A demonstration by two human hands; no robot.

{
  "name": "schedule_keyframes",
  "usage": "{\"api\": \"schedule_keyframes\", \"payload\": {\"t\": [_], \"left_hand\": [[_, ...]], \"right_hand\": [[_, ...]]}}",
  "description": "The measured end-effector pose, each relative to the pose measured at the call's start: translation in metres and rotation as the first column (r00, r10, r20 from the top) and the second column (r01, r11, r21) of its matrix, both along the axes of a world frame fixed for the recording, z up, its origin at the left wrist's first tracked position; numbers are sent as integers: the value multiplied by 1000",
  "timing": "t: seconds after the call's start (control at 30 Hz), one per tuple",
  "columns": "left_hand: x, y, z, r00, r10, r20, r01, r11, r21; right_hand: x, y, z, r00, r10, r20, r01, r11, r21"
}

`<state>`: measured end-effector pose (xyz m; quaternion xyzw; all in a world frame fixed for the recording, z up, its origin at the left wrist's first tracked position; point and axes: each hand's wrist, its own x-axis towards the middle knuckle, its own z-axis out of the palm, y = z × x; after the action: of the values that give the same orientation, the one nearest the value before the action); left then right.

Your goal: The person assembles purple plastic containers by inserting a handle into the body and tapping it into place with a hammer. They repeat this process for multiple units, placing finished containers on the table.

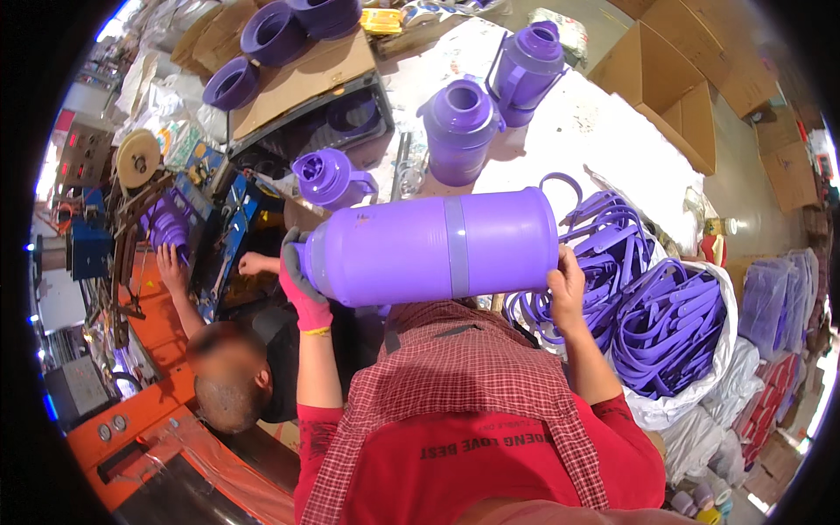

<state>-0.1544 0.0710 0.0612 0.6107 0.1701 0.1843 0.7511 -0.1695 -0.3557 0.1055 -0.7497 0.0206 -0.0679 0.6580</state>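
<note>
A large purple thermos flask (394,249) with a greyish band round its middle lies sideways across my front, held between both hands. My left hand (304,284), in a pink and grey glove, is closed round its narrower neck end. At the wide base end, my bare right hand (567,284) grips the rim with its fingers. Just beyond the flask, a purple lid with a handle (332,178) rests on the table. Two more purple flasks stand upright farther off, one nearer (459,136) and one behind it (528,74).
Purple straps fill a white sack (722,350) on the right, with a loose heap (604,232) beside it. Purple rings (232,85) sit on cardboard at the far left. A co-worker's hand (172,269) touches a purple part at a machine. Open cardboard boxes (656,87) stand far right.
</note>
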Motion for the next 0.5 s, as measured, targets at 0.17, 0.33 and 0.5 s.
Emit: {"api": "schedule_keyframes", "payload": {"t": [0.17,0.33,0.5], "left_hand": [[-12,-23,44,981,-14,192,-72,898,435],[-6,-26,47,933,-162,322,28,923,384],[2,-12,0,979,-70,193,102,982,-156]], "right_hand": [[12,11,-23,949,-296,-106,295,955,-23],[38,5,-19,947,-309,-90,317,944,93],[17,17,-25,793,30,608,120,972,-204]]}}
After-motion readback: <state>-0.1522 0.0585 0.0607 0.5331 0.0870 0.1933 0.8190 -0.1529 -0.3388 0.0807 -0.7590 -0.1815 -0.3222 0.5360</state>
